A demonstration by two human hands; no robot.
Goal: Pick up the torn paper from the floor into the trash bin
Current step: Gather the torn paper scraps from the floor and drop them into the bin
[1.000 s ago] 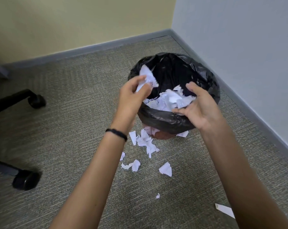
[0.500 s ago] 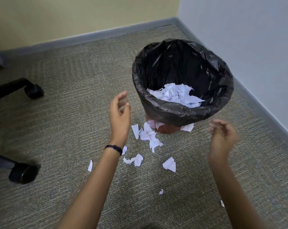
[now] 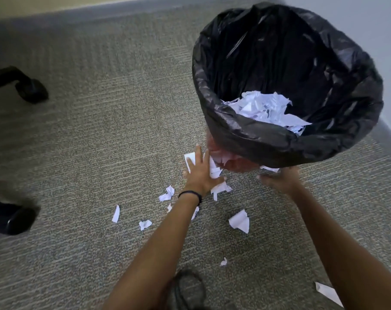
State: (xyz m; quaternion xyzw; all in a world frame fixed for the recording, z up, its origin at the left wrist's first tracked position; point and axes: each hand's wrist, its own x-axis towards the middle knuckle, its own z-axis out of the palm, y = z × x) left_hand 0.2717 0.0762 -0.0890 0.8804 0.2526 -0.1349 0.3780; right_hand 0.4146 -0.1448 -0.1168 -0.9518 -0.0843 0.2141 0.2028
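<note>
The carpeted floor (image 3: 100, 135) fills the view. The trash bin (image 3: 268, 146), lined with a black bag, stands at 1 o'clock in the view. A heap of torn paper (image 3: 264, 108) lies inside it against the near wall.

Two bare forearms reach in from 6 o'clock. The left hand (image 3: 200, 173) is released: fingers straight and spread, palm down, resting flat on a cluster of paper pieces (image 3: 215, 170) at the foot of the bin. The cluster extends from under the palm toward 1 o'clock and 4 o'clock of that hand. A black wristband (image 3: 190, 194) sits on the left wrist. The right hand (image 3: 279, 181) is low at the bin's foot, at 3 o'clock of the left hand. It is blurred; whether it is released or grasping cannot be told. One white scrap (image 3: 269, 168) lies just beyond its fingers, under the bin's rim.

Loose pieces on the floor:
- a large piece (image 3: 240, 221) between the two forearms;
- a crumpled piece (image 3: 167, 193) at 8 o'clock of the left hand;
- a narrow strip (image 3: 116, 213) and a small piece (image 3: 145, 224) farther out at 8 o'clock;
- a tiny scrap (image 3: 223, 262) at 6 o'clock.

Two black chair casters (image 3: 32, 91) stand at 9 o'clock.
</note>
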